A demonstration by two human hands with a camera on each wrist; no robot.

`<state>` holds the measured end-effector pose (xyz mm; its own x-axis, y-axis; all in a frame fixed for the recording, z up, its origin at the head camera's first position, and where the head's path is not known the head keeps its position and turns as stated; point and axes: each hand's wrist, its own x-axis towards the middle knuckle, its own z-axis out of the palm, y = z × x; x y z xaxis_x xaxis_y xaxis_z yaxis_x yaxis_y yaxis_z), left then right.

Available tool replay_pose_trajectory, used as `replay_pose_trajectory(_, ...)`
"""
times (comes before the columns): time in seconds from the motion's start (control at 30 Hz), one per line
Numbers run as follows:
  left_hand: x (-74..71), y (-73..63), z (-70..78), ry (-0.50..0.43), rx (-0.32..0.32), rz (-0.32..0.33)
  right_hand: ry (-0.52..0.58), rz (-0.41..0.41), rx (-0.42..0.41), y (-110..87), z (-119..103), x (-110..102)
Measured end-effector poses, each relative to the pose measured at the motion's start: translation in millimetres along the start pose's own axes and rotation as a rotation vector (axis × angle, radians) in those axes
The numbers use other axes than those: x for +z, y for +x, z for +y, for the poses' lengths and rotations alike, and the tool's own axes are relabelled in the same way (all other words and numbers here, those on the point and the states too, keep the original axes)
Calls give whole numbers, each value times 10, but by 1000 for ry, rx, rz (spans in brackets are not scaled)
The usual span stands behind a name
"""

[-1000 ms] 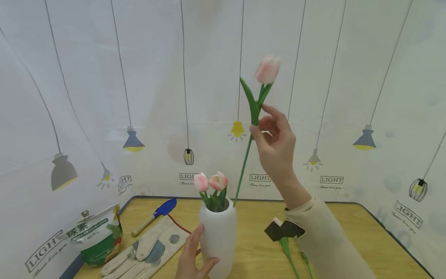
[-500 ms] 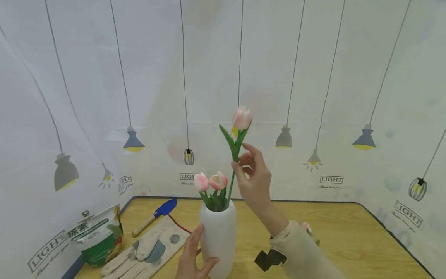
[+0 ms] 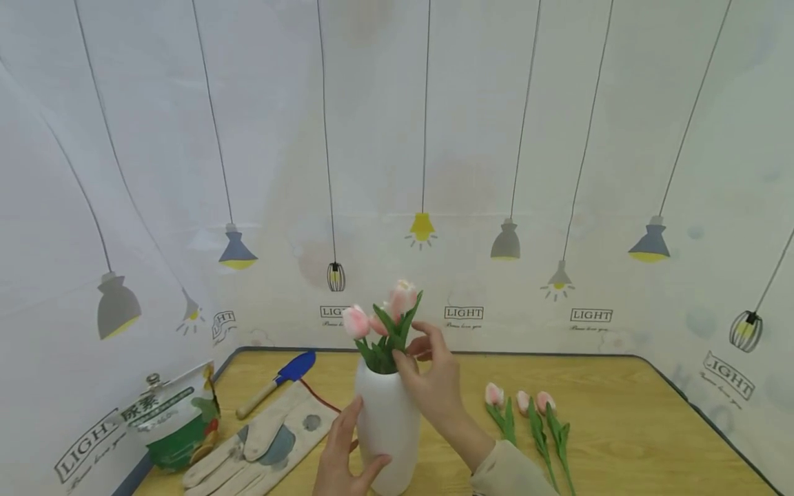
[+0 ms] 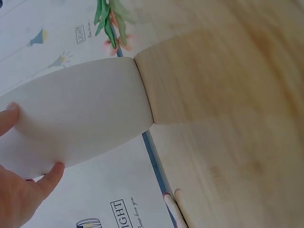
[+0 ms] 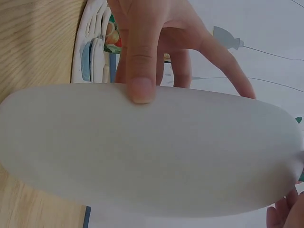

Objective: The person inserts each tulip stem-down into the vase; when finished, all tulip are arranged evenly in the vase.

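1. Pinching the upper tulip (image 3: pixel 404 296) around its leaf base with the right hand (image 3: pixel 437 386), just above the mouth of the vase (image 3: pixel 389 427); gripping the vase wall with the left hand (image 3: pixel 344 448), thumb and fingers spread around the side.
2. Recording a change: bringing the stem down from above the vase into its mouth, setting the bloom beside the two standing tulips (image 3: pixel 356 322). Judging this third insertion as nearly complete.
3. Finding the vase smooth, matt and white, bulging gently at the middle and narrowing toward the mouth. Rating petals as blush pink fading to white, leaves as long, pointed and probably synthetic.
4. Observing three loose tulips (image 3: pixel 494 394) lying right of the vase on the wood-grained table (image 3: pixel 645 406), no longer hiding behind the sleeve.
5. Noting, left of the vase, a pale fabric glove (image 3: pixel 267 448) with blue-grey patches; beyond, a trowel (image 3: pixel 296 367) with blue blade and wooden handle; farther left, a crinkled, printed bag (image 3: pixel 180 427).
6. Viewing a lamp-printed backdrop (image 3: pixel 558 138) behind the vase, showing faint creases.
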<state>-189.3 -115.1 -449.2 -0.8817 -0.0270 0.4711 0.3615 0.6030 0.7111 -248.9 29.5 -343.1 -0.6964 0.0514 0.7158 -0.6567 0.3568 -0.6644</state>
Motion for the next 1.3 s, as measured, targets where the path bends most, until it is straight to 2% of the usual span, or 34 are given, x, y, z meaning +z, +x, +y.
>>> replay_pose_trajectory(0.17,12,1,-10,-2,40,32,-9,18,-11,-43,36,-22)
replay_pose_trajectory(0.37,10,1,-20,-7,89,76,22,11,-68,-68,66,-66)
replay_pose_trajectory(0.47,-8,13,-11,-15,76,57,25,-4,-120,-56,34,-169)
replay_pose_trajectory(0.53,-20,26,2,-29,55,35,-5,-8,-168,-38,124,-279)
replay_pose_trajectory(0.6,-28,40,15,-35,28,12,-69,-16,-181,-15,262,-433)
replay_pose_trajectory(0.67,-26,46,18,-41,16,4,-172,-58,-117,4,481,-609)
replay_pose_trajectory(0.73,-23,49,11,-39,18,14,-313,-142,17,-3,723,-793)
replay_pose_trajectory(0.8,-21,46,0,-31,25,26,-445,-263,164,-44,922,-967)
replay_pose_trajectory(0.9,-22,39,-13,-22,34,44,-577,-432,289,-183,1187,-1159)
replay_pose_trajectory(1.03,-24,30,-15,-24,39,42,-550,-582,362,-417,1443,-1266)
replay_pose_trajectory(1.1,-19,23,-10,-29,31,29,-493,-614,392,-516,1531,-1270)
replay_pose_trajectory(1.2,-4,7,1,-37,23,16,-467,-615,389,-622,1620,-1250)
replay_pose_trajectory(1.3,13,-8,10,-38,33,17,-506,-566,395,-676,1658,-1221)
